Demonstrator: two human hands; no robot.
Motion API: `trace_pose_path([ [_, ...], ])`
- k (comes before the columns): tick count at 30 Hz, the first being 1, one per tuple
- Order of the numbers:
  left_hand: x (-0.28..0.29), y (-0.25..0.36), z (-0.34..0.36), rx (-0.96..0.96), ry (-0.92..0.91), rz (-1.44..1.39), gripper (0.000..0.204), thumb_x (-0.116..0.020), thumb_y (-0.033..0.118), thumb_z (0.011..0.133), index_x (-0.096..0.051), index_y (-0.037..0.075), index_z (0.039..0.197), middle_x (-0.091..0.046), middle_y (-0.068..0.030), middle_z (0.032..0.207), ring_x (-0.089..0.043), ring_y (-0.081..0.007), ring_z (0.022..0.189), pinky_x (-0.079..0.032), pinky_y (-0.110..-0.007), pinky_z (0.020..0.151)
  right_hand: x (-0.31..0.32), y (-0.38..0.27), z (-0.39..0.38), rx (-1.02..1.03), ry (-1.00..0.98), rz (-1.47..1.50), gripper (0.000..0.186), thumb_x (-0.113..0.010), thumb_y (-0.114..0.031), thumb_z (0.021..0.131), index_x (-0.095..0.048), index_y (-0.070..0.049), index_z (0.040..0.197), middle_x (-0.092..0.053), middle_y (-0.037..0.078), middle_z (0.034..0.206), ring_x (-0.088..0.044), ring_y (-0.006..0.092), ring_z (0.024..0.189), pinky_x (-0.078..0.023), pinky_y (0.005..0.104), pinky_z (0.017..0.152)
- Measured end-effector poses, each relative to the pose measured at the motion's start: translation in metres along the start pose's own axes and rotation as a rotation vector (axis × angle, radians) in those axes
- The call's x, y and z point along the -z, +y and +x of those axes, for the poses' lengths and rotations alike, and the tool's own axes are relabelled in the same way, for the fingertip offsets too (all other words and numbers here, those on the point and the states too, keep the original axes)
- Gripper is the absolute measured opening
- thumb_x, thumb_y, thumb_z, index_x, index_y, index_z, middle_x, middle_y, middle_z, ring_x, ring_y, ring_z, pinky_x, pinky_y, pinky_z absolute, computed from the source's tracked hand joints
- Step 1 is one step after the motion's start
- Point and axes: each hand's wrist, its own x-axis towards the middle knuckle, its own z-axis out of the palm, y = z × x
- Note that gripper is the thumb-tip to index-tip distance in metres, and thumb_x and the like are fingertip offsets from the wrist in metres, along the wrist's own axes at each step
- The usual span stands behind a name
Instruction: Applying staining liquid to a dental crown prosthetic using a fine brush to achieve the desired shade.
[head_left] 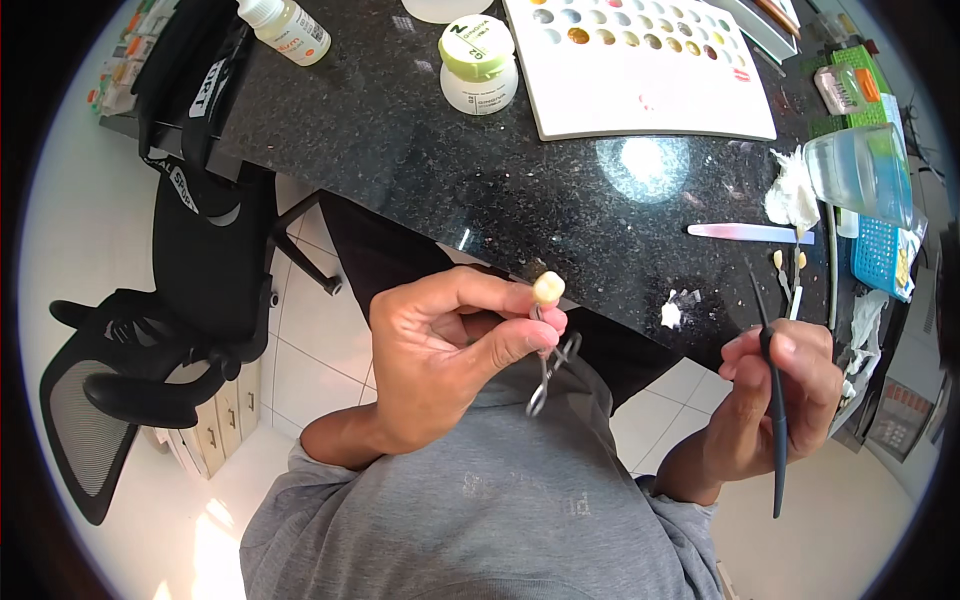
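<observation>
Close to the counter's front edge, my left hand (440,345) pinches metal locking forceps (540,392) between thumb and fingers, the ring handles hanging below. At their upper end sits a small yellowish-white dental crown (548,288), right by my index fingertip. How the forceps' jaws meet the crown is hidden by the fingers. Farther right, my right hand (790,385) grips a slim dark brush (776,420) like a pen, its thin tip pointing up over the counter. The brush is apart from the crown.
On the black speckled counter (400,170) stand a green-lidded jar (479,65), a dropper bottle (290,32) and a white paint palette (650,90). To the right are a clear glass (858,175), crumpled tissue (793,195), a spatula (745,233), tooth shade tabs (778,262) and white powder (672,312).
</observation>
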Motion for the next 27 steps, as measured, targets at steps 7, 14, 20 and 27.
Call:
trace_pose_path([
  [7, 0.001, 0.002, 0.002, -0.149, 0.079, 0.313, 0.018, -0.079, -0.001, 0.070, -0.069, -0.002, 0.086, -0.071, -0.0141, 0.082, -0.070, -0.0172, 0.076, -0.056, -0.024, 0.068, -0.024, -0.007, 0.014, 0.111, -0.190, 0.338, 0.027, -0.071, 0.004, 0.069, -0.060, 0.003, 0.094, -0.059, 0.013, 0.080, -0.062, 0.0176, 0.061, -0.054, 0.0266, 0.051],
  [14, 0.000, 0.002, 0.004, -0.153, 0.077, 0.327, 0.020, -0.080, 0.000, 0.068, -0.069, -0.002, 0.085, -0.071, -0.0139, 0.080, -0.070, -0.0174, 0.073, -0.056, -0.024, 0.064, -0.032, -0.009, 0.021, 0.187, -0.372, 0.292, 0.028, -0.064, 0.001, 0.073, -0.048, -0.001, 0.096, -0.054, 0.011, 0.080, -0.060, 0.0167, 0.059, -0.049, 0.0245, 0.048],
  [20, 0.005, 0.000, 0.005, -0.237, -0.006, 0.375, 0.015, -0.075, 0.000, 0.076, -0.066, -0.003, 0.088, -0.067, -0.0154, 0.079, -0.069, -0.0184, 0.071, -0.058, -0.024, 0.063, -0.044, -0.011, 0.018, 0.114, -0.172, 0.348, 0.027, -0.078, 0.004, 0.058, -0.058, 0.001, 0.075, -0.060, 0.012, 0.063, -0.061, 0.0187, 0.051, -0.053, 0.0272, 0.042],
  [27, 0.004, 0.002, 0.006, -0.236, -0.015, 0.388, 0.014, -0.074, 0.000, 0.077, -0.066, -0.002, 0.088, -0.067, -0.0150, 0.078, -0.069, -0.0182, 0.071, -0.058, -0.024, 0.063, -0.047, -0.011, 0.018, 0.119, -0.151, 0.349, 0.027, -0.079, 0.003, 0.059, -0.059, 0.001, 0.076, -0.060, 0.012, 0.062, -0.061, 0.0186, 0.050, -0.052, 0.0268, 0.041],
])
